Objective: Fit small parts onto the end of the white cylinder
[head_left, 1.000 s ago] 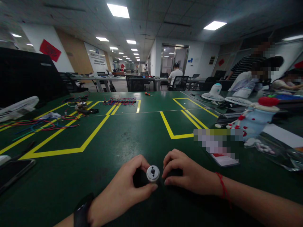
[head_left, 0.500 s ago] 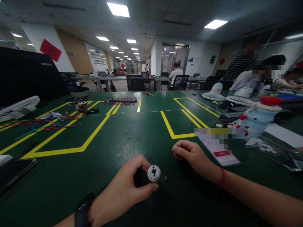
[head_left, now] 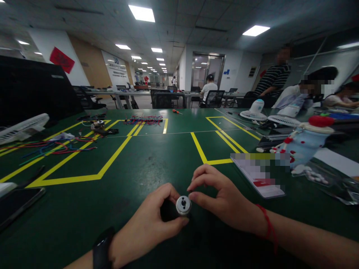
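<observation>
My left hand [head_left: 153,215] grips a small cylindrical metal motor [head_left: 183,206] between thumb and fingers. Its round end face points up at me, showing a dark centre and small holes. Close by on the right is my right hand [head_left: 221,196], fingers curved. Its thumb and index tips are slightly apart at the motor's right rim; whether they touch it I cannot tell. Nothing shows between them.
A phone [head_left: 259,177] lies right of my hands, near a blue cup [head_left: 311,138]. Another phone [head_left: 21,203] is at the left edge. Loose wires [head_left: 61,147], a screwdriver [head_left: 176,111] and yellow tape [head_left: 70,181] are on the green table. People sit and stand beyond.
My right hand has moved left to the motor, its fingers uncurling. The small metal part that lay right of the motor is no longer visible. My left hand keeps its grip.
</observation>
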`<state>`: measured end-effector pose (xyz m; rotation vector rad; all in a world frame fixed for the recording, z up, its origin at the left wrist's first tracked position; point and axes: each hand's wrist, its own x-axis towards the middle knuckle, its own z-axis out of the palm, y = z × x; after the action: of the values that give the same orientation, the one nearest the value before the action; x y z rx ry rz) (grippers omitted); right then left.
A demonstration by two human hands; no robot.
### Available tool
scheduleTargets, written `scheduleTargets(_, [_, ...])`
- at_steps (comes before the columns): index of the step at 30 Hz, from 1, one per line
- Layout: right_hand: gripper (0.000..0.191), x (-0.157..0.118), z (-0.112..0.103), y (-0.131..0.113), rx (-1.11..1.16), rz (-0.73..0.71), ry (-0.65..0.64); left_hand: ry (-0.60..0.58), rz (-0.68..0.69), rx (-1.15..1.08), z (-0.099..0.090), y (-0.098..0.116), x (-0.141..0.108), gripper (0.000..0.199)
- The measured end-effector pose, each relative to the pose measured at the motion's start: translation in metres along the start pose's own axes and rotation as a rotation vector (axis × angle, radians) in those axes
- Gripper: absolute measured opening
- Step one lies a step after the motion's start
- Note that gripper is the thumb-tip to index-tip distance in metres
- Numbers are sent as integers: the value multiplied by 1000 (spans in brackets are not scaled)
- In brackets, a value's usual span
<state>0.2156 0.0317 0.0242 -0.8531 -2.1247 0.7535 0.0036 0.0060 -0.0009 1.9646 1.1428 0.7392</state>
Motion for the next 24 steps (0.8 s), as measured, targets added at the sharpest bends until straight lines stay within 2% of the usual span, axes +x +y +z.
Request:
scheduleTargets(6, [11,11,4,-10,-87,-47,-111,7,11,20,0,-1,0,20])
scheduleTargets(12, [12,10,1,-13,-59,-57,-194,10,15,29,1,-2,1,19])
scheduleTargets(15, [15,9,-3,-10,16,-29,-129,10,12,17,1,-2,1,19])
scheduleTargets(18, [16,6,-9,4,135,124,5,3,-4,6,-1,0,1,20])
scheduleTargets(21, [19,2,-13,25,282,362,56,-10,-28,3,-3,4,2,20])
scheduleTargets(24, [21,-2,-13,40,369,474,103,-33,-53,3,-5,8,2,19])
